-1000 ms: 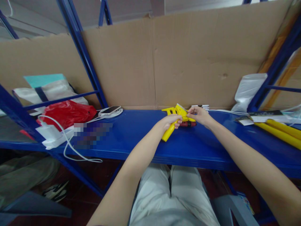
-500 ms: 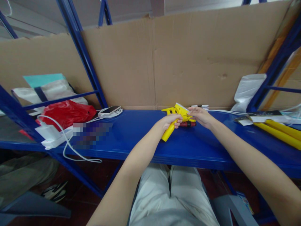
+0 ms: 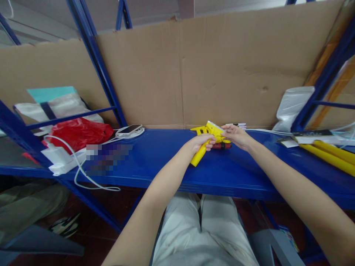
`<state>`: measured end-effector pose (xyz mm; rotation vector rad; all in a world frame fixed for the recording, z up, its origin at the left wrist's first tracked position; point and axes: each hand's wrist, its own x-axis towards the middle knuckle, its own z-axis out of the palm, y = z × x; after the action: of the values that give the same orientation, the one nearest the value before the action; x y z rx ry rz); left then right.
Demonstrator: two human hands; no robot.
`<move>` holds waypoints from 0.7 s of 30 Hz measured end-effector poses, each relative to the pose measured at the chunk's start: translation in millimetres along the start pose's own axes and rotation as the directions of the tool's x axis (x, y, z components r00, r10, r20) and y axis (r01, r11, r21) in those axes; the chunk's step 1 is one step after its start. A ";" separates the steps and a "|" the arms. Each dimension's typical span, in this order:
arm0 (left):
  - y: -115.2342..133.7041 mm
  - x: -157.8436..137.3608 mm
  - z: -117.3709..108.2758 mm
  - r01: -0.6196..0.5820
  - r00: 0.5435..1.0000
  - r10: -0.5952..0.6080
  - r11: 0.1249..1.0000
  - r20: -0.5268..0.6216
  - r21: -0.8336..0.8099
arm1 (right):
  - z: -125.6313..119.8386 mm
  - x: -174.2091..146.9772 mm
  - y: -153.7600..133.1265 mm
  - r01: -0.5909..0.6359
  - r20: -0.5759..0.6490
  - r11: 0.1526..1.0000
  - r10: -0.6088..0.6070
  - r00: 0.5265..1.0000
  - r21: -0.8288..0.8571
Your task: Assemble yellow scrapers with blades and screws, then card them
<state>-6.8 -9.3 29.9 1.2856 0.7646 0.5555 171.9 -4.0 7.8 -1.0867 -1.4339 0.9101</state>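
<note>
My left hand (image 3: 200, 142) grips the handle of a yellow plastic gun-shaped tool (image 3: 206, 133) held just above the blue shelf (image 3: 155, 162). My right hand (image 3: 235, 136) touches the tool's front end with its fingertips pinched on the yellow part. A small red and black piece (image 3: 221, 146) lies on the shelf right under my right hand. Whether it is joined to the tool I cannot tell.
A phone with a coiled white cable (image 3: 129, 130) lies at the back left. A red bag (image 3: 79, 133) and a white charger (image 3: 59, 159) sit further left. Yellow tubes (image 3: 330, 157) and papers lie on the right. A cardboard wall (image 3: 222, 74) backs the shelf. Another person's leg and shoe (image 3: 63, 225) are at lower left.
The yellow tool's front end has tipped up slightly under my right fingers. Both arms stay in nearly the same place.
</note>
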 end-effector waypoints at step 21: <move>-4.1 11.4 -20.5 0.019 0.990 -0.035 0.993 -0.140 -0.115 | -22.6 -5.0 -2.8 0.174 0.346 0.728 0.092 0.934 -0.663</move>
<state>-15.4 11.3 21.7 1.1385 0.8552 0.6649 194.0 -10.2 12.2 -1.4659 -2.2022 0.5448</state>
